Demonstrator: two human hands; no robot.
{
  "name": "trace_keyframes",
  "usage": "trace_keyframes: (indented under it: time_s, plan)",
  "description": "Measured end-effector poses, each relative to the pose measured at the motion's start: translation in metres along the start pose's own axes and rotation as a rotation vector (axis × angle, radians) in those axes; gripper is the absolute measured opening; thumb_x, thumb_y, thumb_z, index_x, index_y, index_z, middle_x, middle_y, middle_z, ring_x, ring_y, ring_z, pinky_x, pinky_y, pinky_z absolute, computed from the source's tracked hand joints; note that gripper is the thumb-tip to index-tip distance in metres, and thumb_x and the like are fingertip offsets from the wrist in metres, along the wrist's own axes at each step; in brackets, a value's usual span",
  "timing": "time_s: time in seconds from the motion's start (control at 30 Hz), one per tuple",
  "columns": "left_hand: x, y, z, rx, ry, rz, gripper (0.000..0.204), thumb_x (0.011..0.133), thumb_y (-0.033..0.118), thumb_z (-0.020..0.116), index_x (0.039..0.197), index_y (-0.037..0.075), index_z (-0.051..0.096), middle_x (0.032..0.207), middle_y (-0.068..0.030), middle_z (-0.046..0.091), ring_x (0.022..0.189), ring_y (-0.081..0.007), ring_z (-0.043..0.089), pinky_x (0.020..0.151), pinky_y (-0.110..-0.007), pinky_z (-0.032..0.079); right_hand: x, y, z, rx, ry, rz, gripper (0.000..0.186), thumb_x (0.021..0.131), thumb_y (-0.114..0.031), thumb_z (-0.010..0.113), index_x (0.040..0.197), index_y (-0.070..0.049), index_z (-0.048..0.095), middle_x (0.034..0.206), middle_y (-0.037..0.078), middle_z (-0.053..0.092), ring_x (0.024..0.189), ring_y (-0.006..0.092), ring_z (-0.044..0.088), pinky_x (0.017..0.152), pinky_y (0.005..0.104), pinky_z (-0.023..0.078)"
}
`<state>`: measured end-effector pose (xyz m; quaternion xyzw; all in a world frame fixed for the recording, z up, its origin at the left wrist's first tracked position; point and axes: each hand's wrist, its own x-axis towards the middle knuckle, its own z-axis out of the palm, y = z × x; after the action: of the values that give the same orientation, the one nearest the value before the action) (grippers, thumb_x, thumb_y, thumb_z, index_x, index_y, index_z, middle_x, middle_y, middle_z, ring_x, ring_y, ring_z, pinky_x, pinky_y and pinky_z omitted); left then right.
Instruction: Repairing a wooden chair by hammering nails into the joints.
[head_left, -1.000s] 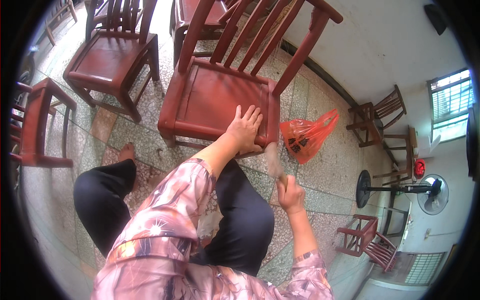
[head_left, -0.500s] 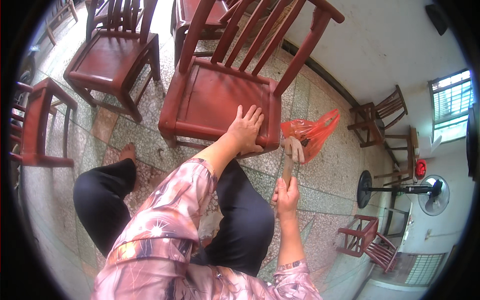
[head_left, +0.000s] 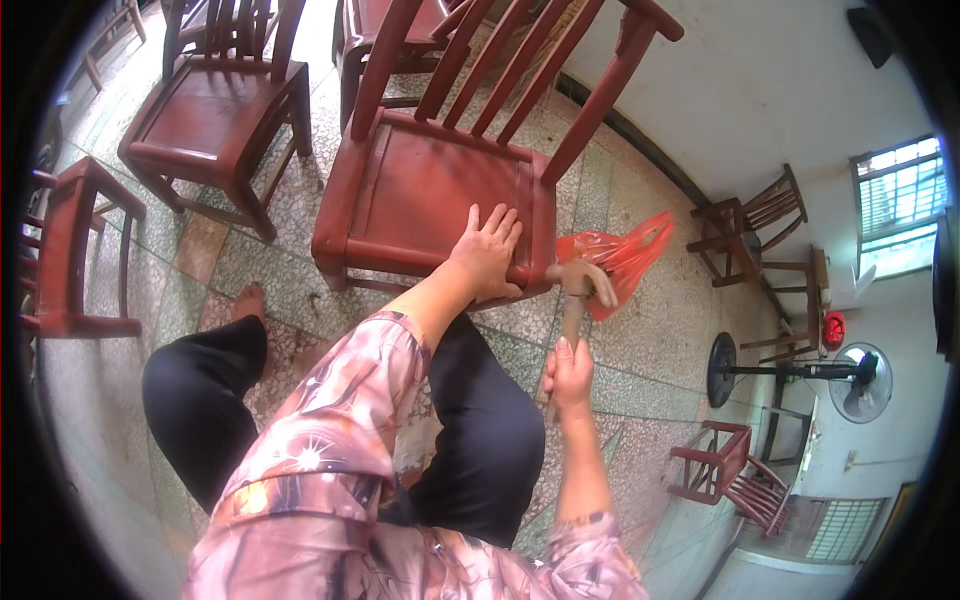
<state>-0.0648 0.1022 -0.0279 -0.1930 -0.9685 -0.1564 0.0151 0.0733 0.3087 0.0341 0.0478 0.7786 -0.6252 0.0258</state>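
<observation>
Left hand (head_left: 487, 252) flat on red chair (head_left: 420, 185), upper centre of frame, fingers spread; right hand (head_left: 570, 376) wrapped round hammer (head_left: 577, 290), just right of centre; hammer head at seat corner, contact unclear; red bag (head_left: 640, 252) behind it.

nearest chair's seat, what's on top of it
The left hand lies on the chair seat, toward its front right corner; the surface beneath that hand is covered.
</observation>
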Motion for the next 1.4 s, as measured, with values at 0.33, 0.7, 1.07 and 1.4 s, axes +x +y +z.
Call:
trace_keyframes:
  time_s: [0.33, 0.7, 1.07, 1.4]
  plan:
    - [-0.004, 0.0, 0.003, -0.003, -0.004, -0.01, 0.11, 0.066, 0.065, 0.067, 0.144, -0.002, 0.031, 0.152, -0.0174, 0.027, 0.144, -0.032, 0.018, 0.113, -0.06, 0.013, -0.019, -0.009, 0.013, 0.068, 0.074, -0.038, 0.023, 0.1, -0.027, 0.047, 0.099, -0.004, 0.043, 0.063, 0.002, 0.045, 0.043, 0.0072, 0.042, 0.039, 0.0215, 0.038]
    - [-0.004, -0.004, 0.007, 0.01, 0.016, 0.001, 0.11, 0.065, 0.065, 0.068, 0.144, -0.002, 0.032, 0.152, -0.0185, 0.028, 0.143, -0.033, 0.019, 0.111, -0.061, 0.016, -0.029, -0.032, 0.015, 0.124, -0.002, -0.149, 0.029, 0.1, -0.033, 0.047, 0.102, -0.005, 0.042, 0.069, 0.003, 0.046, 0.047, 0.0078, 0.044, 0.042, 0.021, 0.039]
    - [-0.004, -0.002, 0.001, -0.001, -0.023, -0.003, 0.109, 0.066, 0.063, 0.068, 0.144, -0.003, 0.031, 0.152, -0.0177, 0.026, 0.144, -0.0323, 0.017, 0.113, -0.059, 0.014, -0.014, -0.016, 0.002, 0.087, 0.036, -0.028, 0.023, 0.1, -0.027, 0.047, 0.101, -0.005, 0.042, 0.067, 0.003, 0.045, 0.047, 0.0086, 0.043, 0.043, 0.022, 0.04]
    - [-0.002, 0.001, -0.003, 0.009, -0.048, 0.0, 0.109, 0.066, 0.061, 0.069, 0.145, -0.003, 0.028, 0.153, -0.0182, 0.025, 0.144, -0.0331, 0.015, 0.113, -0.059, 0.014, -0.005, -0.062, -0.009, 0.192, -0.035, 0.189, 0.033, 0.1, -0.037, 0.043, 0.097, -0.004, 0.046, 0.062, 0.005, 0.046, 0.044, 0.0121, 0.044, 0.04, 0.0253, 0.039]
